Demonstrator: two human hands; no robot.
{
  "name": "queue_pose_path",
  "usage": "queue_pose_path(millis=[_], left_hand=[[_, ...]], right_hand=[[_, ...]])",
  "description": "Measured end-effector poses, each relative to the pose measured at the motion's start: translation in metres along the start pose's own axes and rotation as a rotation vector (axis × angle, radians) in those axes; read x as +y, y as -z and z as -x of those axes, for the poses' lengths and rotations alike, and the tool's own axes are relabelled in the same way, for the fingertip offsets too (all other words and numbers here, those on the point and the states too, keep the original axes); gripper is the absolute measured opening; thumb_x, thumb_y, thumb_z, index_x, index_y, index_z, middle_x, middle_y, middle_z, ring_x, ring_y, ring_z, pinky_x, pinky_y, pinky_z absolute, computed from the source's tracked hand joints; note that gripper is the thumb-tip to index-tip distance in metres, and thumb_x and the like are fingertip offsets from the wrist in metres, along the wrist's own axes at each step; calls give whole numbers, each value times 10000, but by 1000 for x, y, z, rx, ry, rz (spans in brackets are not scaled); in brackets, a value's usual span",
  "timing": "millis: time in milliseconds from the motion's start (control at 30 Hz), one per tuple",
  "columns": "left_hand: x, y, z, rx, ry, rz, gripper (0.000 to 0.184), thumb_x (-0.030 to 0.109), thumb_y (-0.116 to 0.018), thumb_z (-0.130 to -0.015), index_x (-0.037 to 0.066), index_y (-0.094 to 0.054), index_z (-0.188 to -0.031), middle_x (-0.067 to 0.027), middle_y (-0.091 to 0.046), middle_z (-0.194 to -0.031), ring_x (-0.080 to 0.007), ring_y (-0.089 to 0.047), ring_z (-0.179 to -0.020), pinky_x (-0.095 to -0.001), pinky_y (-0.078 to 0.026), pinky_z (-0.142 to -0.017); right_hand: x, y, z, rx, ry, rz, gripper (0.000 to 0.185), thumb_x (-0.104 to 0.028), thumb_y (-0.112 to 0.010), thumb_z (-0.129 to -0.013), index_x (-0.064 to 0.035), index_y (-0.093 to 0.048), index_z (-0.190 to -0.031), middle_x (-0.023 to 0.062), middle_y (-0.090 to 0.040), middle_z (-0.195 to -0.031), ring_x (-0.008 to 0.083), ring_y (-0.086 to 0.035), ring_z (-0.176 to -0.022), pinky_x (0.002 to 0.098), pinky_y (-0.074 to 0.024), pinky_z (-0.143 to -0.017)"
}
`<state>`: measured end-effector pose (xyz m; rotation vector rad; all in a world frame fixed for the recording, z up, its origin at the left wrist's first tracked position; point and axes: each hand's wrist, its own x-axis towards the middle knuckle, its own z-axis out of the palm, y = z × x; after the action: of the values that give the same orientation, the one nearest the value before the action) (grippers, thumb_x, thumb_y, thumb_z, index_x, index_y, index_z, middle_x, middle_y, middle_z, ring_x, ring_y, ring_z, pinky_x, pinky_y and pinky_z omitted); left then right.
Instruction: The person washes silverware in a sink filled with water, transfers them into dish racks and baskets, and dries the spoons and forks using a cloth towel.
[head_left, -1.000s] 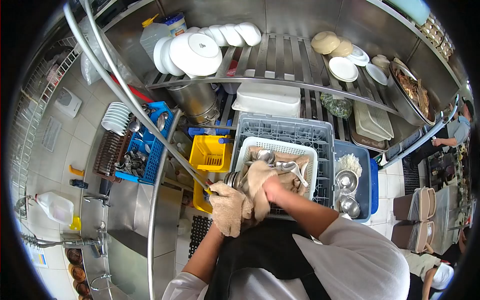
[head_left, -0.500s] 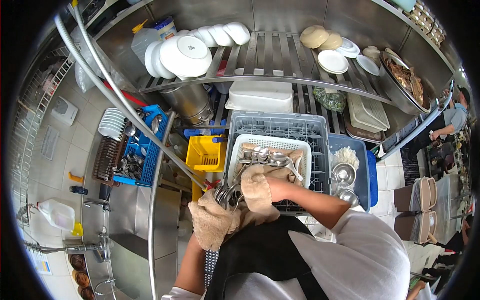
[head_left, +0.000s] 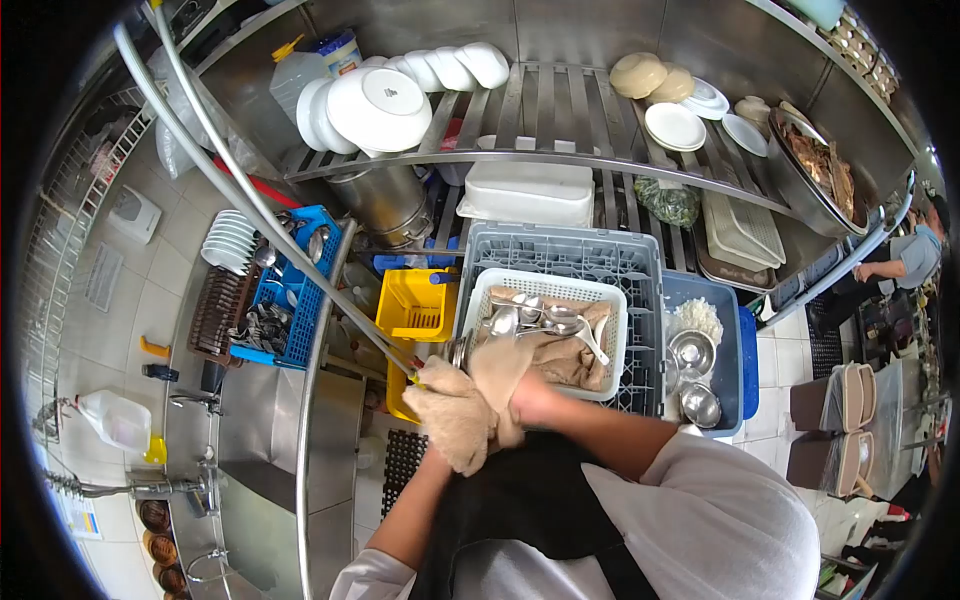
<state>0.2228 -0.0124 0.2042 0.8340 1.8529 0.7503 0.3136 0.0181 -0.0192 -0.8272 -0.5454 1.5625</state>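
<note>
A tan towel (head_left: 450,415) covers most of my left hand (head_left: 438,468), which is closed around a bundle of cutlery (head_left: 460,352) through the cloth. Only a little of that metal shows at the towel's upper edge. My right hand (head_left: 532,398) grips another part of the towel against the bundle, smeared by motion, its fingers hidden. Just beyond my hands is a white perforated basket (head_left: 618,345), with spoons (head_left: 562,320) and a brown cloth (head_left: 565,362) in it. The basket rests in a grey dish rack (head_left: 645,265).
Right of the rack, a blue-grey tub (head_left: 735,350) contains metal bowls (head_left: 692,352) and white rice-like food (head_left: 697,318). A yellow bin (head_left: 415,290) stands left. Above, a slatted shelf (head_left: 545,110) carries white bowls (head_left: 380,110). Blue cutlery baskets (head_left: 300,340) sit by the sink (head_left: 265,410).
My hands have drawn closer together, the right one swinging left and down over the bundle. The spoon and fork ends seen earlier are now mostly covered by towel. The view has shifted slightly.
</note>
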Motion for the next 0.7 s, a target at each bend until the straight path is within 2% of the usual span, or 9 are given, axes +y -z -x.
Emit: queue_pose_path(millis=[133,233,300,400,433,500,533,633,700], left_hand=[[-42,-48,-62,685,115,-380,237,261,-647,-890,127,-656,-695,-37,-595,-566,-256,-619,-505,-441,-495,-460],[-133,-7,-129,166,-1138,-1107,269,287,-623,-890,82,-668,-723,-50,-590,-562,-292,-591,-465,-447,-493,-458],[-110,-7,-95,253,-882,-1249,296,314,-607,-905,42,-691,-822,-104,-653,-733,-327,-630,-596,-468,-521,-545],[-63,12,-74,-162,-1374,-1102,635,374,-633,-916,-12,-469,-1392,-252,-593,-1282,-423,-570,-1188,-474,-478,-963],[-51,13,-61,-160,-1377,-1100,635,374,-633,-916,-12,-469,-1392,-252,-593,-1282,-423,-570,-1188,-474,-478,-963],[-40,10,-44,57,-271,-582,677,393,-642,-882,13,-467,-1415,-242,-610,-1266,-443,-581,-1161,-494,-478,-940],[-53,23,-57,96,-544,-445,661,367,-682,-821,17,-514,-1355,-247,-618,-1251,-453,-583,-1153,-497,-470,-944],[13,48,-20,-268,-416,-932,531,301,-658,-826,-2,-525,-1242,-286,-629,-1166,-466,-603,-1099,-486,-483,-934],[-21,43,-27,-154,-574,-772,497,302,-643,-852,-9,-526,-1221,-273,-634,-1139,-457,-610,-1070,-479,-490,-914]], right_hand=[[-34,9,-14,102,-250,-192,250,-220,-563,-1036,-71,-639,-1221,53,-701,-1107,201,-687,-977,376,-568,-862],[-54,28,-39,242,-312,311,272,-222,-584,-1014,-41,-646,-1207,58,-703,-1095,194,-687,-958,374,-572,-844],[-64,22,-32,-79,-194,476,262,-189,-593,-994,-33,-650,-1196,67,-704,-1085,199,-686,-944,370,-573,-831],[-52,-2,-23,-347,109,562,250,-139,-606,-964,-21,-655,-1179,81,-707,-1069,208,-684,-922,363,-575,-811],[-55,-4,-21,-401,136,592,248,-122,-610,-954,-17,-657,-1173,86,-707,-1063,211,-684,-915,361,-576,-804],[-77,1,-21,-485,80,646,245,-89,-618,-934,-9,-660,-1162,95,-709,-1053,216,-683,-900,357,-578,-790],[-93,5,-20,-518,36,660,245,-72,-623,-924,-5,-662,-1156,100,-710,-1048,219,-682,-893,354,-578,-784],[-118,5,-19,-841,294,1225,211,-147,-679,-885,-29,-710,-1058,129,-706,-1016,245,-684,-889,361,-572,-785],[-114,11,-17,-999,424,1500,204,-184,-707,-866,-41,-733,-1008,143,-704,-1001,258,-684,-886,364,-568,-786]])
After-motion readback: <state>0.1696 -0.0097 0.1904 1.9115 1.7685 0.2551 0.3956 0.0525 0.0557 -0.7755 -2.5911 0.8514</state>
